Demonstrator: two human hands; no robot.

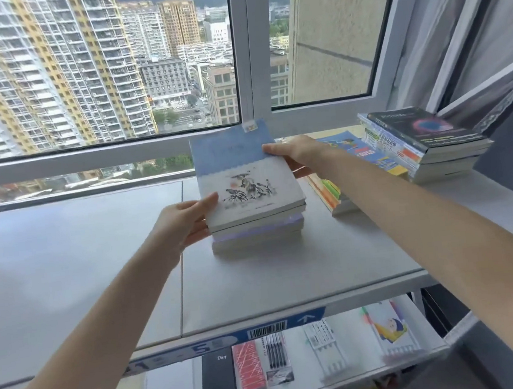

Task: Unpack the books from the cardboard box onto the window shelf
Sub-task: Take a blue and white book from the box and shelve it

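Observation:
A short stack of books point(257, 230) stands in the middle of the grey window shelf point(75, 257). Its top book point(244, 176) has a blue and white cover with an ink drawing. My left hand point(185, 224) grips the stack's near left corner, thumb on the top cover. My right hand point(292, 155) grips the far right edge of the top book, thumb on the cover. The cardboard box is out of view.
To the right on the shelf lie a flat pile of colourful books point(356, 158) and a taller stack with a black cover on top point(427, 141). The window glass point(93, 69) rises behind. Below the shelf edge, an open tray point(329, 354) holds pens and stationery.

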